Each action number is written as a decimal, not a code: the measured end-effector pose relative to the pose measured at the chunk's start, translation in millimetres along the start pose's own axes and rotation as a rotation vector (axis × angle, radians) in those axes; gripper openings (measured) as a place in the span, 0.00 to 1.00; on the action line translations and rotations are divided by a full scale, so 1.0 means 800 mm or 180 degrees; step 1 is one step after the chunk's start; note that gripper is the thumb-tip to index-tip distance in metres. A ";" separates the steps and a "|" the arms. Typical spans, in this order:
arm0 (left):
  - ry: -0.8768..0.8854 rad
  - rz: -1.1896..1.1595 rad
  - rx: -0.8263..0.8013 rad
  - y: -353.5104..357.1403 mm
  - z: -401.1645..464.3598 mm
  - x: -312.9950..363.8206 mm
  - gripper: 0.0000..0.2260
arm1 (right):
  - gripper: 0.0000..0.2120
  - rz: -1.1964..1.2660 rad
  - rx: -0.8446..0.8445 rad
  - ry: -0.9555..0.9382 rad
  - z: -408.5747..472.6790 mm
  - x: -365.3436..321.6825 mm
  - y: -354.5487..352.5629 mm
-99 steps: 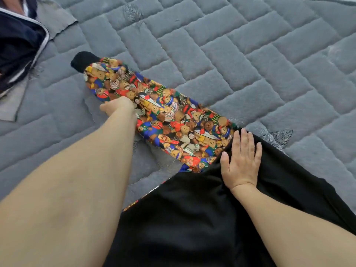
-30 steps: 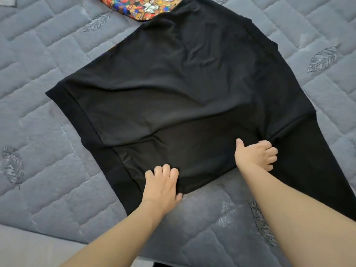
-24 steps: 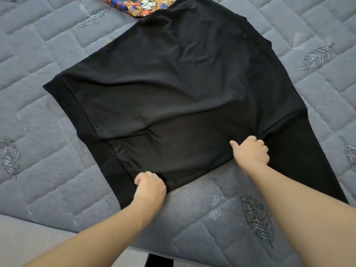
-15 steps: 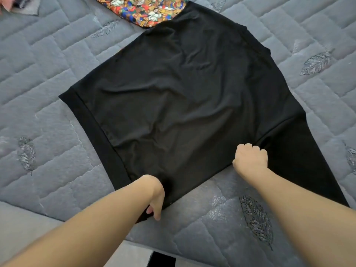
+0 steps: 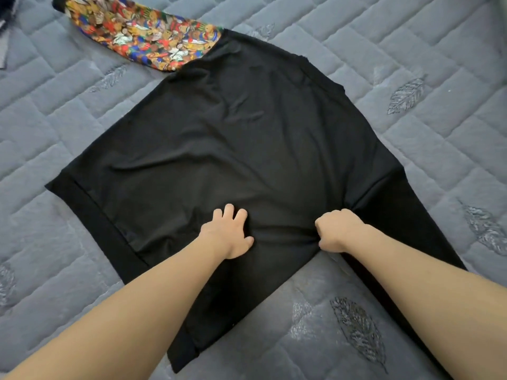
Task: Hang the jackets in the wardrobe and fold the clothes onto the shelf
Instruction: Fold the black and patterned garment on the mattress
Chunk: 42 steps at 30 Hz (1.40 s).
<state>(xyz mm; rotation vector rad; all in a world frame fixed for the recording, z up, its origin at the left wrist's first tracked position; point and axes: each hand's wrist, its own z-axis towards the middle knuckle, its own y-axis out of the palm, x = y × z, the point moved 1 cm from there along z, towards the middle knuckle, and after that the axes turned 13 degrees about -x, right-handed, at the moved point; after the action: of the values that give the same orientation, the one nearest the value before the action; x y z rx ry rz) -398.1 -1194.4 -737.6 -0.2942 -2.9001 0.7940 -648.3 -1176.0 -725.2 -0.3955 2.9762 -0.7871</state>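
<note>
Left hand (image 5: pixel 229 234) moved from hem at 7 o'clock onto shirt (image 5: pixel 233 138), flat, smoothing; right hand (image 5: pixel 336 230) fist-gripping cloth; fold starting.

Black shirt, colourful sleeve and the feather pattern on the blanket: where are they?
black shirt (image 5: pixel 233 138): head view, middle of its back panel.
colourful sleeve (image 5: pixel 142 37): head view, middle of the printed fabric.
feather pattern (image 5: pixel 406 96): head view, the feather's centre.

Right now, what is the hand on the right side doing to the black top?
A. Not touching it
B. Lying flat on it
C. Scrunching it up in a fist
C: the right hand is curled into a fist, bunching the black top, with creases radiating from it.
</note>
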 end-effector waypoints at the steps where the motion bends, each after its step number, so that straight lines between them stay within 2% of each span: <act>1: -0.0074 0.0053 0.0178 -0.010 0.007 -0.004 0.29 | 0.12 0.0386 0.0027 -0.0003 0.006 0.008 -0.007; 4: -0.0184 -0.0054 0.0633 -0.044 0.038 -0.018 0.32 | 0.25 0.1115 0.0772 0.0312 0.029 0.029 -0.021; 6: -0.0050 -0.0009 0.0887 -0.066 0.066 -0.018 0.32 | 0.33 0.1534 0.0911 0.0541 0.051 0.042 -0.034; 9: 0.0065 -0.0225 0.1113 -0.095 0.116 -0.010 0.32 | 0.36 0.1886 0.0857 0.0824 0.098 0.067 -0.059; 11: -0.0199 -0.0586 0.1343 -0.119 0.155 -0.003 0.32 | 0.37 0.1960 0.0997 0.1103 0.132 0.084 -0.070; 14: -0.0537 -0.0755 0.1746 -0.168 0.207 0.003 0.33 | 0.41 0.2146 0.1537 0.1595 0.174 0.102 -0.095; 17: -0.0494 -0.0520 0.1948 -0.219 0.247 0.001 0.34 | 0.44 0.2426 0.2107 0.2027 0.204 0.125 -0.130; 20: -0.0387 -0.0226 0.2022 -0.269 0.280 0.001 0.35 | 0.43 0.2477 0.2569 0.2265 0.225 0.145 -0.147; 24: 0.0022 0.0048 0.2012 -0.334 0.317 0.011 0.31 | 0.35 0.2481 0.2956 0.2473 0.237 0.148 -0.144; 29: 0.0593 0.0119 0.1935 -0.417 0.355 0.040 0.27 | 0.25 0.2451 0.3096 0.2499 0.240 0.146 -0.142; 31: 0.0792 0.0379 0.1981 -0.434 0.362 0.056 0.26 | 0.23 0.2427 0.3123 0.2532 0.242 0.147 -0.139; 34: 0.1208 0.0874 0.2166 -0.450 0.360 0.070 0.23 | 0.22 0.2355 0.3204 0.2541 0.246 0.146 -0.137; 36: 0.1413 0.1198 0.2473 -0.449 0.356 0.073 0.20 | 0.21 0.2320 0.3277 0.2572 0.248 0.146 -0.138; 39: 0.1199 0.1341 0.2917 -0.428 0.345 0.076 0.18 | 0.21 0.2279 0.3347 0.2575 0.246 0.145 -0.138; 42: 0.0850 0.1800 0.2759 -0.419 0.340 0.085 0.21 | 0.21 0.2281 0.3318 0.2554 0.245 0.146 -0.139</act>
<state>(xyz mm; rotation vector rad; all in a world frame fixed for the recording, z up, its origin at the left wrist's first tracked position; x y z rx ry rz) -561.6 -1596.2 -793.5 -1.0104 -1.9680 1.8034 -715.6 -1393.3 -837.8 1.1526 2.2678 -2.4470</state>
